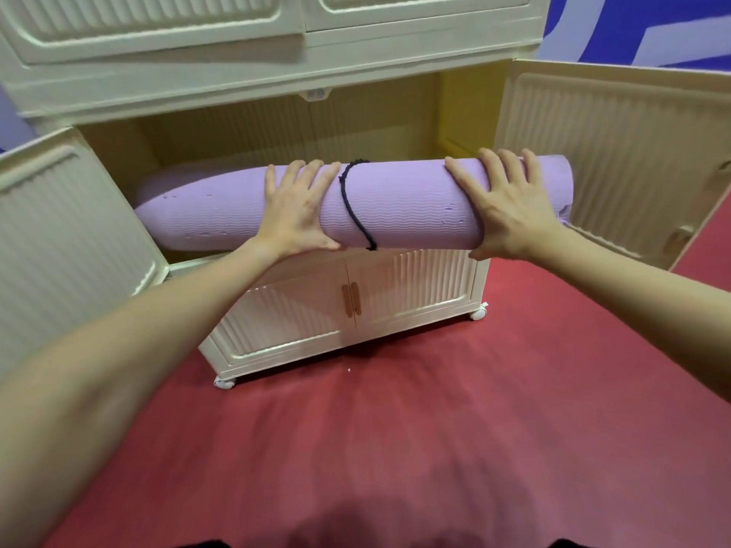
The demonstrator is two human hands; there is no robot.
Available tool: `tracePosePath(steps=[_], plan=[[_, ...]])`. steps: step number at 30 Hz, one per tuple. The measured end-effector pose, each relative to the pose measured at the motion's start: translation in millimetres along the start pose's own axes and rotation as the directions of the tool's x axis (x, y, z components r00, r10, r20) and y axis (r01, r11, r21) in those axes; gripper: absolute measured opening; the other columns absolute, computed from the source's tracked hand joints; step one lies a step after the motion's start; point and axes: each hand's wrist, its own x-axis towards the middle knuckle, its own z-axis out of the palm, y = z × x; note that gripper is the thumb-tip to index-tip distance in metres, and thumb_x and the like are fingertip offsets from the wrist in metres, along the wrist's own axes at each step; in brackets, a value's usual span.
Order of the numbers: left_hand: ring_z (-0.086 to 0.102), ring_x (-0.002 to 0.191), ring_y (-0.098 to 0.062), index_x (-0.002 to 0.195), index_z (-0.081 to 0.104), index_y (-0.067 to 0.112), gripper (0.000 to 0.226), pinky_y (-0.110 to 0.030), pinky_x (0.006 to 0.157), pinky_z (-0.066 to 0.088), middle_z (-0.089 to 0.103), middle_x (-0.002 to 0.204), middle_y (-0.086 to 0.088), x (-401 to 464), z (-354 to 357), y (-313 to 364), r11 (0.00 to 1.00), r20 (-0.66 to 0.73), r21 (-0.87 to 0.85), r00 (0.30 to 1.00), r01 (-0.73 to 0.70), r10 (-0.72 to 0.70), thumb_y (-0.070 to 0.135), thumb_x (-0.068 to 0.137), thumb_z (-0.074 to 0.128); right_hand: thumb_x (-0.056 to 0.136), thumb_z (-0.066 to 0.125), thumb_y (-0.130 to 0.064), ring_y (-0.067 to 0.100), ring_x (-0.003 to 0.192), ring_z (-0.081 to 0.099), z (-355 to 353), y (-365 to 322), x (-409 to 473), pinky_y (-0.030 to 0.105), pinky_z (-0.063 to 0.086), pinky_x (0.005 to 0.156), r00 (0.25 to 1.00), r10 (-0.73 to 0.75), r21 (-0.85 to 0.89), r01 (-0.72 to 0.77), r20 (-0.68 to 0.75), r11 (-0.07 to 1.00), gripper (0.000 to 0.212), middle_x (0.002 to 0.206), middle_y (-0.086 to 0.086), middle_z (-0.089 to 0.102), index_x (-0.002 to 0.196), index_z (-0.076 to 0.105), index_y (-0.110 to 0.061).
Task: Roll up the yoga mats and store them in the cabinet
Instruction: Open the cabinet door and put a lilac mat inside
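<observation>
**Nearly stowed: lilac mat at the cabinet mouth**

Here the rolled purple yoga mat (pixel 395 203), bound by a black cord (pixel 352 203), lies crosswise at the open middle compartment of the cream cabinet (pixel 237 100). Its left end is inside; its right end juts past the opening toward the open right door (pixel 601 152). That overhang is likely to catch the frame if the mat is pushed straight in. The left hand (pixel 294 209) and right hand (pixel 506 203) wrap over the top, fingers curled on the far side, thumbs beneath, with the cord between them.
</observation>
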Motion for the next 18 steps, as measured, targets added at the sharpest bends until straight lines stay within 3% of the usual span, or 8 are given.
tracePosePath(steps=[5, 10, 15, 18], plan=[[0.038, 0.127, -0.029, 0.146, 0.031, 0.023, 0.123, -0.064, 0.107, 0.017, 0.042, 0.14, -0.003, 3, 1, -3, 0.999, -0.008, -0.044, 1.0, -0.023, 0.023, 0.065, 0.042, 0.082, 0.037, 0.089, -0.036, 0.046, 0.121, 0.039, 5, -11, 6, 0.056, 0.028, 0.105, 0.997, 0.058, 0.018, -0.057, -0.046, 0.998, 0.128, 0.136, 0.022, 0.04, 0.146, 0.023, -0.025], [0.038, 0.127, -0.029, 0.146, 0.033, 0.018, 0.123, -0.059, 0.11, 0.019, 0.044, 0.139, -0.005, 16, -4, -9, 0.993, 0.012, -0.103, 0.998, -0.056, 0.058, 0.059, 0.043, 0.085, 0.042, 0.086, -0.04, 0.041, 0.122, 0.038, -1, -5, 16, 0.052, 0.025, 0.106, 0.998, 0.062, 0.045, -0.061, -0.022, 0.997, 0.122, 0.138, 0.017, 0.04, 0.148, 0.026, -0.029], [0.044, 0.111, -0.026, 0.143, 0.034, 0.022, 0.119, -0.049, 0.095, 0.033, 0.048, 0.13, 0.001, 25, -7, -19, 0.995, -0.029, -0.09, 0.999, -0.031, 0.029, 0.073, 0.041, 0.069, 0.044, 0.087, -0.038, 0.043, 0.125, 0.037, -7, -3, 32, 0.053, 0.023, 0.107, 0.996, 0.035, 0.044, -0.032, -0.076, 0.999, 0.12, 0.139, 0.018, 0.04, 0.148, 0.028, -0.028], [0.046, 0.104, -0.029, 0.145, 0.032, 0.022, 0.122, -0.045, 0.086, 0.035, 0.049, 0.127, -0.003, 32, -4, -30, 0.995, -0.036, -0.098, 0.999, 0.03, -0.034, 0.068, 0.042, 0.079, 0.044, 0.086, -0.034, 0.043, 0.125, 0.036, -14, -4, 53, 0.052, 0.021, 0.108, 0.994, -0.002, 0.008, 0.002, -0.112, 1.0, 0.119, 0.14, 0.02, 0.039, 0.148, 0.028, -0.028]])
